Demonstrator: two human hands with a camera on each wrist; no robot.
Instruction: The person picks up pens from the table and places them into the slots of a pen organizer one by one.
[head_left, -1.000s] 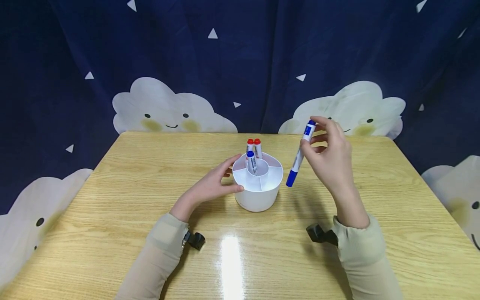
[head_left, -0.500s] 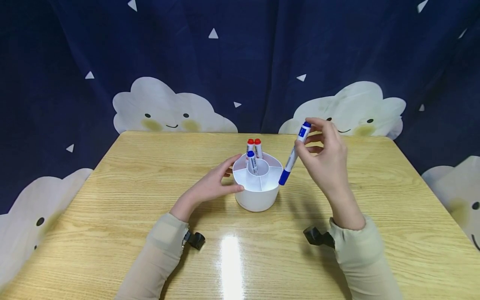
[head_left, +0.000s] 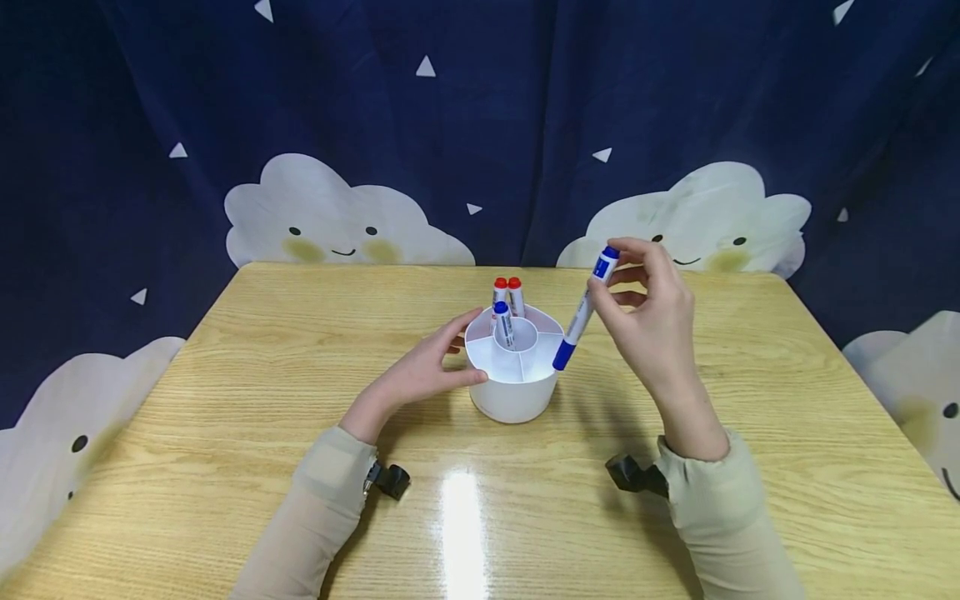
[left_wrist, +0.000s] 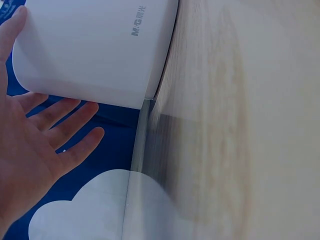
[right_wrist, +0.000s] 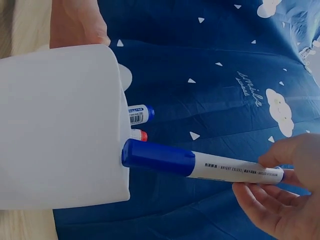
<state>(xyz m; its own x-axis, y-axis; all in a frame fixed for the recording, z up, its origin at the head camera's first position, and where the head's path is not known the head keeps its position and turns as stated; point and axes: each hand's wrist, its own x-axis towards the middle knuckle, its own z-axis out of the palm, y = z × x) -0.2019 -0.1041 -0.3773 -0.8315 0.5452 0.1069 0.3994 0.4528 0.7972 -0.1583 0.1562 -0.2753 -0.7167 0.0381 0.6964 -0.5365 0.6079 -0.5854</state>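
My right hand (head_left: pixel 651 312) pinches a white whiteboard marker with blue caps (head_left: pixel 581 317) between thumb and fingers near its upper end. The marker slants down left, its lower blue cap overlapping the right rim of a white round pen holder (head_left: pixel 510 402) in the head view. My left hand (head_left: pixel 426 367) rests against the holder's left side, thumb at the front rim and fairly straight fingers spread around the back; in the left wrist view their tips (left_wrist: pixel 90 107) lie right at its wall. In the holder, another blue-capped marker (head_left: pixel 504 327) leans in the central round cup.
Two red-capped markers (head_left: pixel 515 296) stand in a rear compartment of the holder; the front compartments show bare bottoms. The wooden table (head_left: pixel 262 375) ends at a dark blue curtain (head_left: pixel 510 108) with clouds. Small black cameras (head_left: pixel 626 472) sit on both wrists.
My right hand has moved a little left with the marker, bringing its lower cap from beside the holder to the right rim. The left hand and the holder have stayed put.
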